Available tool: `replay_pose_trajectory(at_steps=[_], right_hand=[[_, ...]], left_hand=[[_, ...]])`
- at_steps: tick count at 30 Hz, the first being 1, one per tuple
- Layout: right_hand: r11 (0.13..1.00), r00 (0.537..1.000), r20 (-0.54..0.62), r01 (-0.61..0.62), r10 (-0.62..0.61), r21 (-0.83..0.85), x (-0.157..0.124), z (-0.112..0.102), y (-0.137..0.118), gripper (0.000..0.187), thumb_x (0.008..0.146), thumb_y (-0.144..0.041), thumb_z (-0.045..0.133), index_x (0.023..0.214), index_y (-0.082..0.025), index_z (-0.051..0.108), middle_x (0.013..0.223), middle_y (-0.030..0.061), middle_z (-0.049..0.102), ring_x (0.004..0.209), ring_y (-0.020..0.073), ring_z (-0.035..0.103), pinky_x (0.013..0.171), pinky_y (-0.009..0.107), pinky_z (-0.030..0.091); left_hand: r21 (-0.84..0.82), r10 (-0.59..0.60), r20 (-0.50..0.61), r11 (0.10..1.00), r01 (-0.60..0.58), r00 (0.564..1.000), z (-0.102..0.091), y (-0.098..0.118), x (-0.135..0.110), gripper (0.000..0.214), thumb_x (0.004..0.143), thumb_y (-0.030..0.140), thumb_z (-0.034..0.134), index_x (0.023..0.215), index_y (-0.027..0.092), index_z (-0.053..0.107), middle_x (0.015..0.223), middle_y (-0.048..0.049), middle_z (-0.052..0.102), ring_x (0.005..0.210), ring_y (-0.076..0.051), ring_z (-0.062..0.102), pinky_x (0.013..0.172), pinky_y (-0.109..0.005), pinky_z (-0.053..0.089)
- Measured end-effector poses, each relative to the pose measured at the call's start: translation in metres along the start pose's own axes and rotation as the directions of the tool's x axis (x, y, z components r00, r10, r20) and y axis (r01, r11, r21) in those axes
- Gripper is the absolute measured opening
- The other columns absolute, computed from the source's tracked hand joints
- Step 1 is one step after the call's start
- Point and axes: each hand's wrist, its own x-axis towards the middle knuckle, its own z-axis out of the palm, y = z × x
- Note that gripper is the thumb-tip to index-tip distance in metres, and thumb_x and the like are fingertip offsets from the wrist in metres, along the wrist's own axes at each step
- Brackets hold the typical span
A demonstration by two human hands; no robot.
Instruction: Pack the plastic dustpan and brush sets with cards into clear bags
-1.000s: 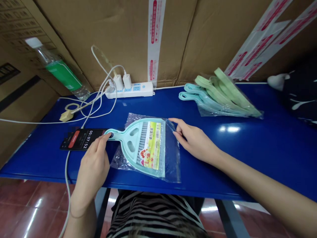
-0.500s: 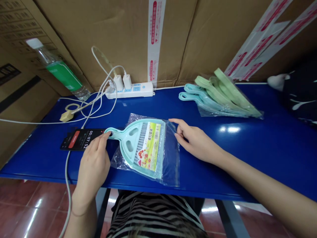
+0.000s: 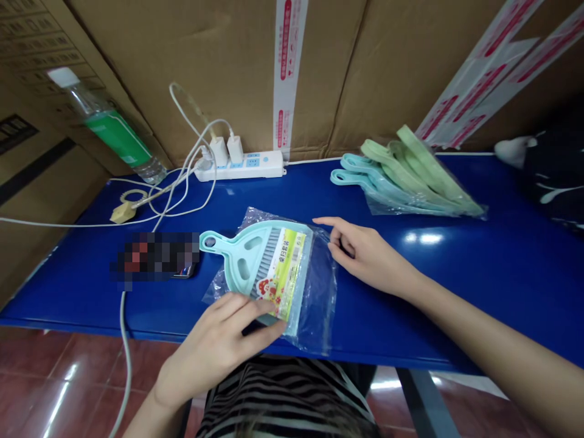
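A light-blue dustpan point(image 3: 237, 267) lies flat near the table's front edge, its handle towards the left. Clear plastic bag film point(image 3: 319, 298) surrounds it, and a grey-bristled brush point(image 3: 268, 260) rests inside behind a yellow-green printed label point(image 3: 289, 267). My left hand point(image 3: 223, 337) is over the dustpan's near side, fingers and thumb apart, fingertips at the label's lower end; whether they press on it I cannot tell. At the bag's far right corner is my right hand point(image 3: 365, 252), its index finger stretched out and the other fingers loosely bent, with nothing gripped between them.
Bagged blue and green dustpans point(image 3: 401, 173) lie at the back right. A blurred-out phone point(image 3: 157, 258) sits left of the handle. Behind it are a white power strip point(image 3: 260, 164), tangled cables and a leaning water bottle point(image 3: 114, 137). Cardboard point(image 3: 228, 61) lines the back.
My left hand has let go of the dustpan handle and moved right and nearer, over the label's lower end. The bagged dustpan has shifted and turned slightly. My right hand has barely moved.
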Motion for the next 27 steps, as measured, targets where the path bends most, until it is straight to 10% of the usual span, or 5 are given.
replay_pose_trajectory(at_steps=[27], right_hand=[[0.988,0.973,0.198,-0.091,0.116,-0.128,-0.012,-0.024,0.000,0.047,0.086,-0.025,0.046,0.132,-0.017,0.048,0.079,0.0019,0.064,0.059,0.0141,0.056,0.056,0.025,0.042]], left_hand=[[0.026,-0.194,-0.079,0.980,0.197,0.978,-0.001,-0.029,-0.001,0.023,0.098,0.015,0.044,0.099,0.020,0.067,0.100,-0.0043,0.068,0.079,-0.012,0.071,0.065,-0.023,0.058]])
